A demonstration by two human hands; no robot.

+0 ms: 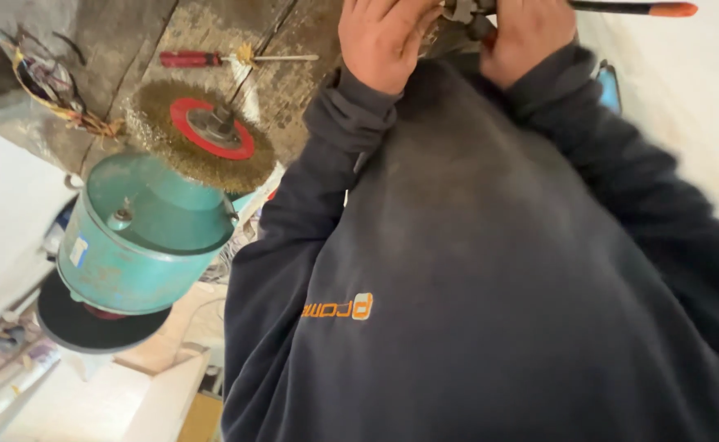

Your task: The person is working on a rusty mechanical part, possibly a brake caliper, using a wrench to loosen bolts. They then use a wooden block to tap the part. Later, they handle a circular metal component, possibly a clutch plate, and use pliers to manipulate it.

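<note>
My left hand and right hand are both clamped tight on a small metal tool, close together to keep it steady, far above the wire brush wheel.

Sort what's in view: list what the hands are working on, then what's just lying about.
In hand:
left hand
right hand
small metal part
orange-tipped tool

Lying about:
red-handled screwdriver
wire brush wheel
teal bench grinder
wire bundle
</note>
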